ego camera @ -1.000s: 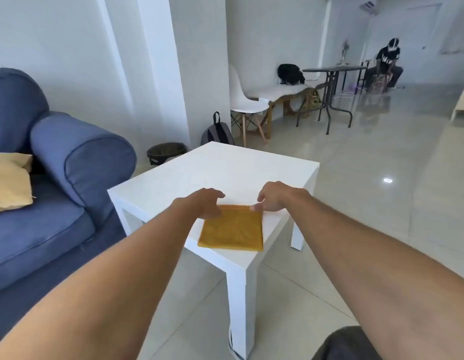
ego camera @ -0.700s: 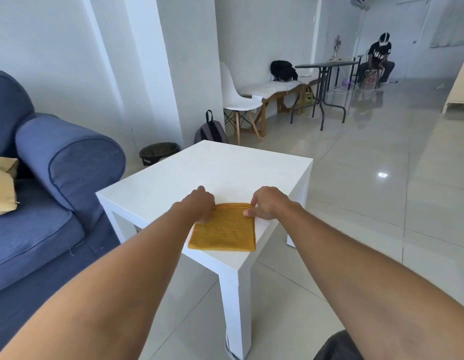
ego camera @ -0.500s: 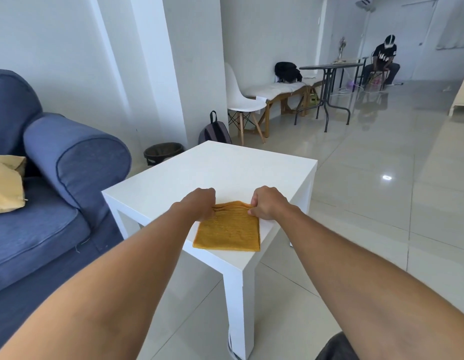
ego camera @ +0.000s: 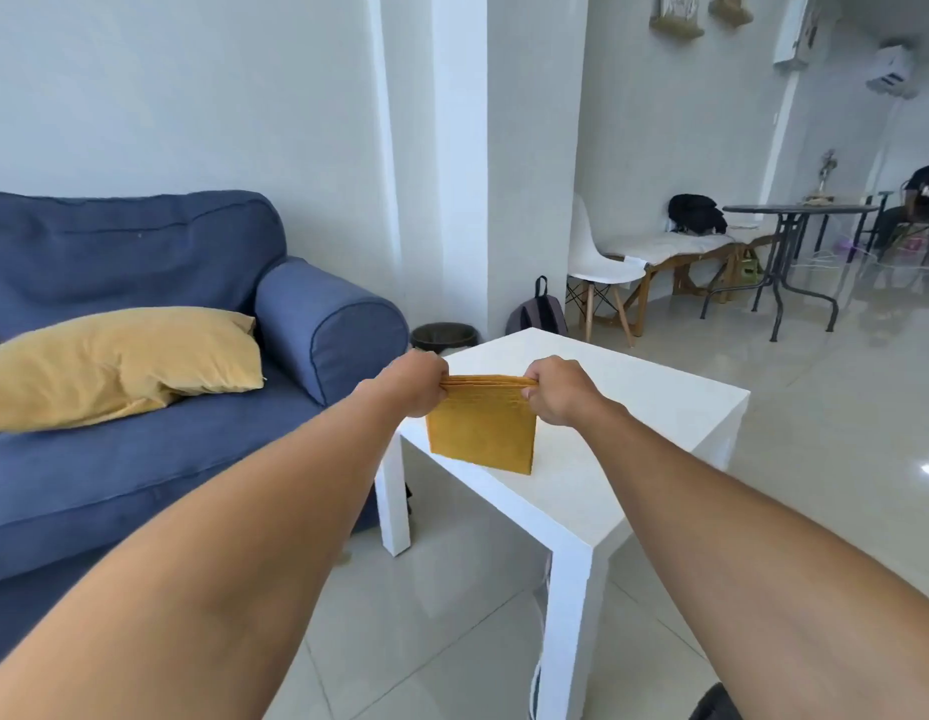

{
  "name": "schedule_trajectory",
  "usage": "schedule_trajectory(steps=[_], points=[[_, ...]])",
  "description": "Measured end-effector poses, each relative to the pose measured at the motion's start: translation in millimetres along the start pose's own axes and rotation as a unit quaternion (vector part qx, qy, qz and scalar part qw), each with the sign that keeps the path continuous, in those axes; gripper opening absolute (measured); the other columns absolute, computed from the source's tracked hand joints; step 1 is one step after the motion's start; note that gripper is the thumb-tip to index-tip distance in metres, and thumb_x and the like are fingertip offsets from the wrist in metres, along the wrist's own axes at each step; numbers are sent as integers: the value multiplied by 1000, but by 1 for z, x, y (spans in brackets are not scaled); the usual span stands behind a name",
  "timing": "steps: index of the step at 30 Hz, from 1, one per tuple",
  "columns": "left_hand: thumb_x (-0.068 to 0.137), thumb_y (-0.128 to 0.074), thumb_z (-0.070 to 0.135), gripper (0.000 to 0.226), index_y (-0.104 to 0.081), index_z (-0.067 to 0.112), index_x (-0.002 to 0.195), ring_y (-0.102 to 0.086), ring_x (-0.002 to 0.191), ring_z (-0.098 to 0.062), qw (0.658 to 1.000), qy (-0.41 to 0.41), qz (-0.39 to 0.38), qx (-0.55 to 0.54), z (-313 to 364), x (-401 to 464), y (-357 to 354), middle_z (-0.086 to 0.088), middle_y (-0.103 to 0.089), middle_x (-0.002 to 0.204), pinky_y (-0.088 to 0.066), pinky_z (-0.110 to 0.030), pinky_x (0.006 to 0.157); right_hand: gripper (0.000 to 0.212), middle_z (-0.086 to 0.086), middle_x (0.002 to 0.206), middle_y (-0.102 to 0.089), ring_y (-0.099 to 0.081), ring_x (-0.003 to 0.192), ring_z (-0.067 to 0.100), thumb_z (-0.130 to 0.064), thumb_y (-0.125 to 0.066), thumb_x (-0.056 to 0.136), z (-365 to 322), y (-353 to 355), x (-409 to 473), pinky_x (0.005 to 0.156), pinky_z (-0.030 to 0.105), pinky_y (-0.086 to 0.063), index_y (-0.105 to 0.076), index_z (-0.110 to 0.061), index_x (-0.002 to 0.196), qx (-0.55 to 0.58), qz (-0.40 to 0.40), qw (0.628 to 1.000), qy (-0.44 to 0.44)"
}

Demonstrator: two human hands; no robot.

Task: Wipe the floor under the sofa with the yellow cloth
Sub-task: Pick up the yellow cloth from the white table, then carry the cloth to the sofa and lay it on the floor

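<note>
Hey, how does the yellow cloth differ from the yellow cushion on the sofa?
The yellow cloth is a flat, folded square; the yellow cushion is plump and much larger. The cloth hangs upright, pinched at its top corners by the left hand and right hand above the white table; the cushion lies untouched on the blue sofa. Both are mustard yellow fabric.

No sleeves are being worn: both forearms are being shown bare up to the left hand (ego camera: 411, 383) and the right hand (ego camera: 561, 390). No rings, watch or gloves are being seen on either.
</note>
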State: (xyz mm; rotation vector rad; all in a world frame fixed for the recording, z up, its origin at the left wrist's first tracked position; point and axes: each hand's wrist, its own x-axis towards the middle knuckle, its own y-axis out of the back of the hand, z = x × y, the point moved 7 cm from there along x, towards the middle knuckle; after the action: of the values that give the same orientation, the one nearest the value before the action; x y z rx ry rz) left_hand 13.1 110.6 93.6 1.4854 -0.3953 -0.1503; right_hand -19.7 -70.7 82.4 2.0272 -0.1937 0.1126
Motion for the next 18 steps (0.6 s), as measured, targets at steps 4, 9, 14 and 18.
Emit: schedule_trajectory(steps=[4,9,14,18], points=[[92,-55,13,19,-69,8,103,-59,86,-29,998,62,20,10,-73,-60,31,-12,-68,99,-50,-39,74,13,11,94,-66,-62,91,32,-17,-55,92,-85,-21,-13,79,36,-53,-67,-14,88,12,-18,997,77],[92,-59,19,15,-68,13,103,-57,86,-26,986,166,4,12,-174,-163,41,-3,-61,90,-44,-35,71,14,10,98,-67,-58,91,28,-19,-58,93,-199,-85,-47,77,32,-45,-69,-11,94,36,-93,979,176],[89,-66,23,6,-70,18,88,-61,88,-27,955,295,-38,-13,-262,-285,10,-2,-63,83,-48,-37,69,18,13,103,-70,-62,103,31,-19,-58,94,-293,-187,-102,88,38,-51,-71,-6,97,41,-208,942,259],[89,-68,25,10,-73,20,95,-63,88,-26,914,395,-82,-47,-324,-375,-47,-3,-67,91,-52,-36,73,16,7,105,-66,-62,106,29,-21,-58,94,-347,-289,-148,92,37,-50,-69,-12,102,40,-309,903,295]])
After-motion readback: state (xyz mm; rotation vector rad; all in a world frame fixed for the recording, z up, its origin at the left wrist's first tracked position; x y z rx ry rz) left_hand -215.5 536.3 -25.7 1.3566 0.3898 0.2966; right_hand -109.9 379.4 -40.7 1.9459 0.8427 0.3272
